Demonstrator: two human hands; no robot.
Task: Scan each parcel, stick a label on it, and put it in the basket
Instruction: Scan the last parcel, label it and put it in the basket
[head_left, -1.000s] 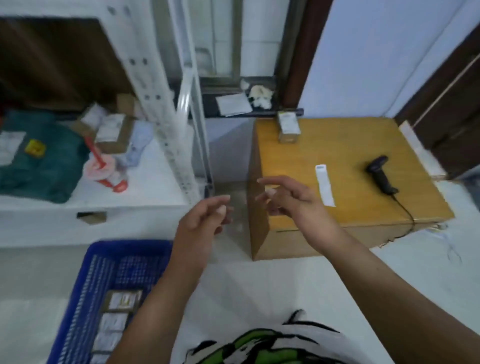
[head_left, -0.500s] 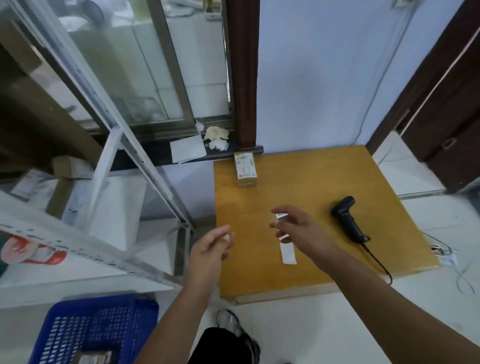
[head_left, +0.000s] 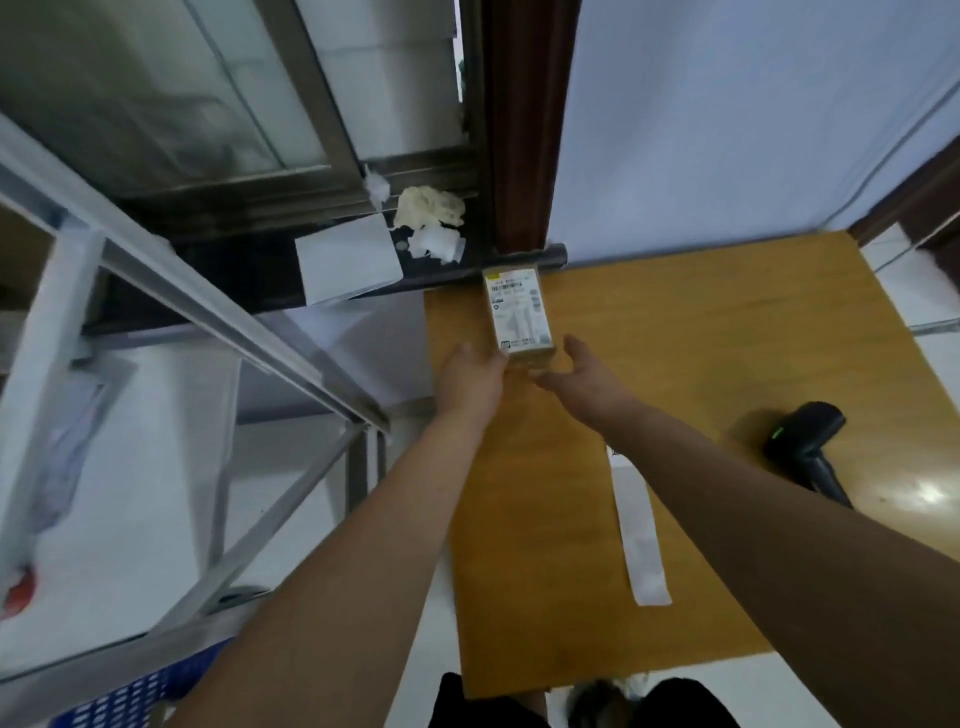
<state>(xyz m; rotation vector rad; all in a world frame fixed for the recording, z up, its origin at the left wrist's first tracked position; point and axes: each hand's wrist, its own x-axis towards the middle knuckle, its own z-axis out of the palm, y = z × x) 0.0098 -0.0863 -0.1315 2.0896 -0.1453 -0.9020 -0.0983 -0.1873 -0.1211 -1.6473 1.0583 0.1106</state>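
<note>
Wooden table (head_left: 727, 322) at right, pale wall (head_left: 727, 114) behind. Dark brown door frame (head_left: 524, 124) upright at the table's far corner. Crumpled cloth (head_left: 428, 208) and white paper sheet (head_left: 348, 260) on the dark window ledge (head_left: 218, 260), close beside each other. Glass window (head_left: 156, 88) above. White metal rack (head_left: 208, 322) slanting across left, blurred.

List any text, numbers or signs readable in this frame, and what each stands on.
None can be read.
Parcel: white shipping label with a barcode and print, too blurred.
Label strip on the table: dark print at its far end, too small.
Scanner: only a green light, no text.
</note>
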